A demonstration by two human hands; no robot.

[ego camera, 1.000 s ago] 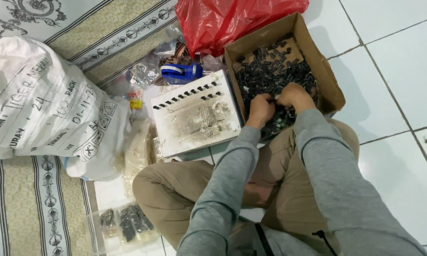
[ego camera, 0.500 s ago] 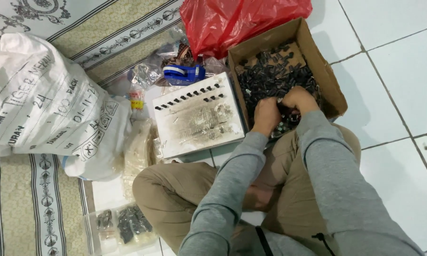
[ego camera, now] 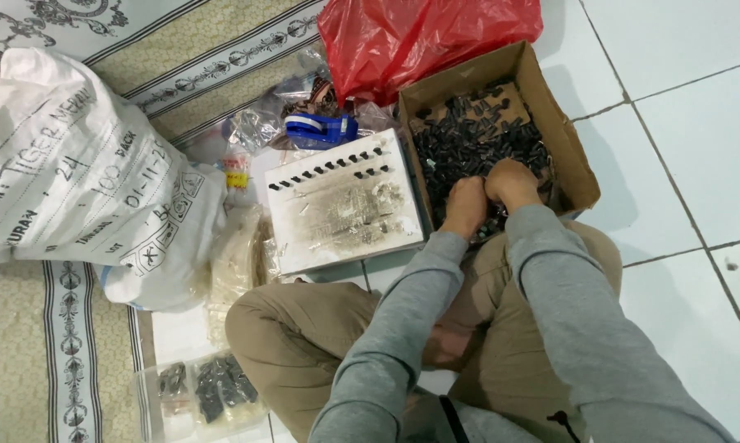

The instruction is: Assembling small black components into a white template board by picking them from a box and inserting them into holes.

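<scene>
Your left hand point(ego camera: 466, 205) and right hand point(ego camera: 511, 182) dig into the cardboard box point(ego camera: 568, 143) of small black parts point(ego camera: 468, 143), gathering them; I cannot tell whether your fingers are spread or pinching.

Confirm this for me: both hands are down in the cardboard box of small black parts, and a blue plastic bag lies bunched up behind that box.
Not quite. The bag bunched behind the cardboard box is red, not blue, as the head view shows. The rest holds: the left hand and right hand are both down among the small black parts in the box.
</scene>
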